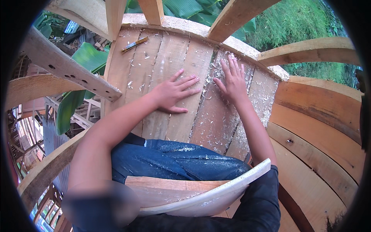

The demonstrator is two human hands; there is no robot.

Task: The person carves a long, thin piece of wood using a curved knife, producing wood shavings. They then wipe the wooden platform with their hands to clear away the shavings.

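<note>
My left hand rests on the wooden planks with its fingers spread and nothing in it. To the right, my right hand lies on the same planking, fingers stretched out toward the far edge. Pale wood shavings are scattered over the boards, thickest around my right hand and along the right side. A curved wooden board with a pale rim lies across my lap, between my forearms. At the far left of the planks sits a small narrow brown and yellow item, apart from both hands.
Curved wooden ribs rise around the platform's far edge. A beam with holes comes in from the left. Curved side planking lies to the right. Banana leaves and other greenery stand beyond; my legs in blue trousers are folded on the boards.
</note>
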